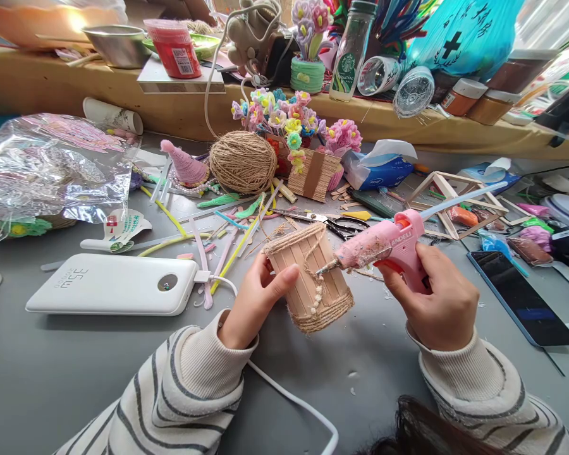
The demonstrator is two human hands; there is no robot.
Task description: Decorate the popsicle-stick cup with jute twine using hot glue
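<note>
Tilted above the grey table, a small cup of wooden craft sticks (294, 284) has twine wound round its rim and base. A loose strand of twine and small whitish beads or flowers run down its side. My left hand (258, 294) grips the cup from the left, thumb on its outer wall, other fingers partly hidden. In my right hand (436, 294) is a pink hot glue gun (384, 246), with a translucent glue stick (462, 201) sticking out of its back. The gun's nozzle points left and is at the cup's wall, by the twine strand; I cannot tell whether it touches.
Left of my hands lies a white power bank (114, 284) with its cable running past my left wrist. Behind the cup are scissors (332, 221), a twine ball (243, 162) and pipe-cleaner flowers (284, 117). A phone (521, 297) lies at right. A cluttered ledge (180, 104) crosses the back.
</note>
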